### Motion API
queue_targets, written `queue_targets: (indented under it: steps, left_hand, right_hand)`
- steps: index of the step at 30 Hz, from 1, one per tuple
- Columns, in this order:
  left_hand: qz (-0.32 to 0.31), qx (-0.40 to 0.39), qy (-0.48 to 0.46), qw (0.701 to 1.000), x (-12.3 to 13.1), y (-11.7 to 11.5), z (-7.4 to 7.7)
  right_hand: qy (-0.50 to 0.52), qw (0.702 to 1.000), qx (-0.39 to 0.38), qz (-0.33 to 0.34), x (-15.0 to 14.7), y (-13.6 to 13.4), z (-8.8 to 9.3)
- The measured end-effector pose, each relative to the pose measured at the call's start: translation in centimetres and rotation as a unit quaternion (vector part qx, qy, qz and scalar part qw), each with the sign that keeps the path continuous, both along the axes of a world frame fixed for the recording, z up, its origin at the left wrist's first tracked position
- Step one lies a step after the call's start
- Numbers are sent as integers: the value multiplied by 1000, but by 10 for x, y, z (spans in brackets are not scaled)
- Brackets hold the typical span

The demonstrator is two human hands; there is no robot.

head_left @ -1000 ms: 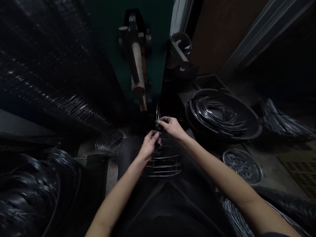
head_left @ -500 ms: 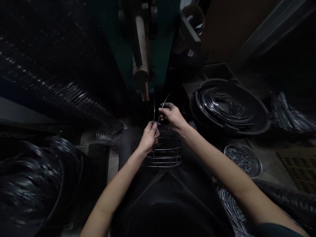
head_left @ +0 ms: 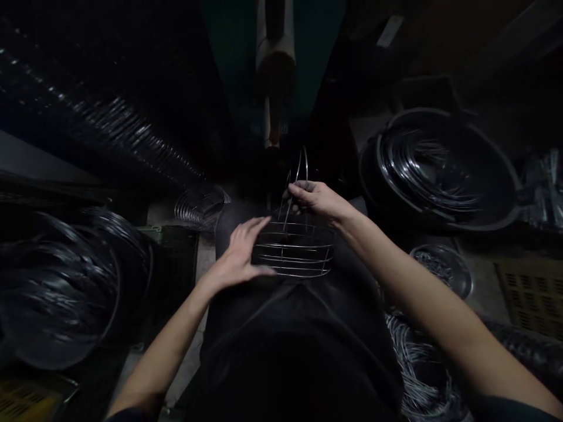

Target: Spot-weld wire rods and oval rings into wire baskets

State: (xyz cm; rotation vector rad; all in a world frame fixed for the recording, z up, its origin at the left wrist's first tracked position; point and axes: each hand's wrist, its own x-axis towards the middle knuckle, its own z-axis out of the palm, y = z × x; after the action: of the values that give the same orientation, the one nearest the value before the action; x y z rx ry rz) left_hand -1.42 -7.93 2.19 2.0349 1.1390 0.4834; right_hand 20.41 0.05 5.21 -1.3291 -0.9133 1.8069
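A round wire basket frame (head_left: 303,276) of thin shiny rods rests over my lap in the middle of the view. My left hand (head_left: 241,253) is at its left side, thumb and fingers spread apart; whether it touches the rods I cannot tell. Above the frame, my right hand (head_left: 313,198) pinches thin curved wires (head_left: 306,161) between thumb and fingers. They point upward, and their lower parts run down towards the basket frame. Dim light hides where the wires end.
Ahead stands a green machine (head_left: 316,58) with a metal rod (head_left: 272,120) pointing down. A black tub (head_left: 497,170) of wire rings, a bowl (head_left: 464,275) of small metal pieces and bundled wires (head_left: 417,363) lie right. Left are a tub (head_left: 112,299) of wire and stacked rings (head_left: 127,126).
My left hand has let go of the wire and moved down left beside the basket frame, fingers opening. My right hand still grips wire. The view has shifted slightly.
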Motion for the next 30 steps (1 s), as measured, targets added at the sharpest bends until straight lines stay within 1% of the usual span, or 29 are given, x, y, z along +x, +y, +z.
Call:
queue_targets:
  steps: [2,3,4,5,6,7,8,11,13,15,19,22,24,30]
  left_hand:
    - [-24,80,43,996,-12,-16,-26]
    - [-19,116,42,992,-14,-20,-39]
    - [-10,146,27,989,-13,-20,-49]
    - [1,168,3,986,-12,-17,-57]
    - [8,186,-22,982,-9,-10,-60]
    - [12,202,-47,978,-6,-1,-60]
    - [9,217,-67,974,-3,9,-56]
    - [-2,257,-107,961,3,41,-37]
    - [9,261,-120,958,7,58,-26]
    - [20,259,-133,957,10,70,-21]
    - [11,263,-177,948,18,86,-18]
    - [23,247,-195,949,21,94,-16]
    - [30,241,-197,950,21,99,-15]
    - [32,260,-204,943,13,116,-15]
  right_hand:
    - [-3,1000,8,3,-4,-5,-3]
    - [-10,1000,12,0,-6,-6,-4]
    - [-19,1000,16,-6,-7,-7,-5]
    - [-30,999,22,-14,-8,-7,-5]
    - [-40,998,31,-25,-9,-6,-4]
    - [-46,997,45,-37,-9,-3,-3]
    - [-46,996,60,-50,-8,1,-1]
    - [-30,991,100,-84,-7,19,8]
    - [-26,990,107,-89,-7,33,15]
    - [-28,990,110,-88,-9,45,20]
    - [-33,987,130,-88,-12,66,28]
    - [-33,984,151,-89,-15,78,31]
    - [-35,983,159,-90,-17,84,31]
    - [-26,982,172,-79,-22,96,27]
